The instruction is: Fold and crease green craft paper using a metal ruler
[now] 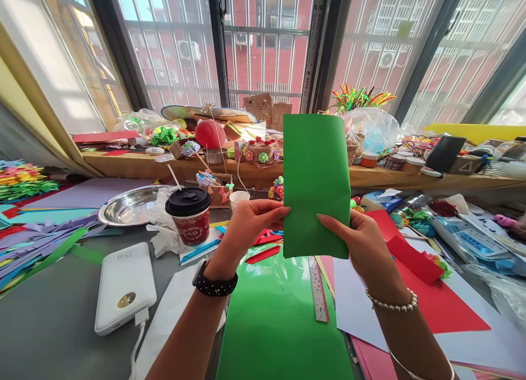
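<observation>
A folded sheet of green paper (314, 166) is held upright in front of me, above the table. My left hand (257, 221) pinches its left edge near the lower part. My right hand (361, 237) grips the lower right side, thumb on the front and the other fingers behind, mostly hidden. Below the paper lies a glossy green mat (283, 325), with a short ruler (318, 292) on its right side. Red paper strips (263, 254) lie at the mat's far edge.
To the left are a white power bank (125, 287) with a cable, a lidded coffee cup (189, 215) with a straw, and a metal tray (127, 207). Red paper (447, 308) lies over white sheets on the right. Craft items crowd the window ledge (164, 166).
</observation>
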A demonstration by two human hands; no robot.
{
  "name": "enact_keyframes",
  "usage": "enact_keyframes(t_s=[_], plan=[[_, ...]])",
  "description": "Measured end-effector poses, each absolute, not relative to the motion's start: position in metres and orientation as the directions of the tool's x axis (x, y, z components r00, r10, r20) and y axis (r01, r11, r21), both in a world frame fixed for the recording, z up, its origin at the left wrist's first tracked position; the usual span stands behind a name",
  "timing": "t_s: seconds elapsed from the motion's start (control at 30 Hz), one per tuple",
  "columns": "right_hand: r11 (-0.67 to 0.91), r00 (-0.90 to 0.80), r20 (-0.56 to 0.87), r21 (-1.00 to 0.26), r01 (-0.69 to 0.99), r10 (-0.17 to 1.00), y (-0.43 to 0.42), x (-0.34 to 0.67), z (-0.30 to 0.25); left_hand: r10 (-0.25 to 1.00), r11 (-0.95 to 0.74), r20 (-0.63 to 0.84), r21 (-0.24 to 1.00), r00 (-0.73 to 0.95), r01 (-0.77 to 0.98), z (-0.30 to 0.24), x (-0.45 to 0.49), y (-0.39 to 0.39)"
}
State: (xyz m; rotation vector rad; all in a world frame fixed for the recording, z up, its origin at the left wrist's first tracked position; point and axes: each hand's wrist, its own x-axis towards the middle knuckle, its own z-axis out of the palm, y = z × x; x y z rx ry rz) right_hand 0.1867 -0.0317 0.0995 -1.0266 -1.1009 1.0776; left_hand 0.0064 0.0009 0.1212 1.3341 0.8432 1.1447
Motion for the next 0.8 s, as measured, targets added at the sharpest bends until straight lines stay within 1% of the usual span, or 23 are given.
enact_keyframes(t_s=[0.13, 0.4, 0.5, 0.6, 0.8], plan=[[0.147, 0.109, 0.132, -0.979, -0.144, 0.985, -0.032, 0.185, 0.099, 0.952, -0.106, 0.138, 0.986, 0.272, -0.132, 0.121, 0.006, 0.001], [0.16, 0.065, 0.153, -0.979, -0.129, 0.986, -0.031, 0.193, 0.104, 0.958, -0.152, 0.165, 0.986, 0.236, -0.076, 0.121, 0.005, 0.001], [0.208, 0.123, 0.191, -0.968, -0.138, 0.974, -0.03, 0.201, 0.106, 0.956, -0.154, 0.168, 0.985, 0.239, -0.075, 0.121, 0.003, 0.002], [0.224, 0.189, 0.199, -0.967, -0.124, 0.962, -0.028, 0.205, 0.105, 0.955, -0.153, 0.167, 0.985, 0.247, -0.074, 0.121, 0.002, 0.003], [0.255, 0.216, 0.229, -0.962, -0.1, 0.949, -0.027, 0.201, 0.102, 0.943, -0.151, 0.149, 0.988, 0.299, -0.017, 0.121, -0.003, 0.005]])
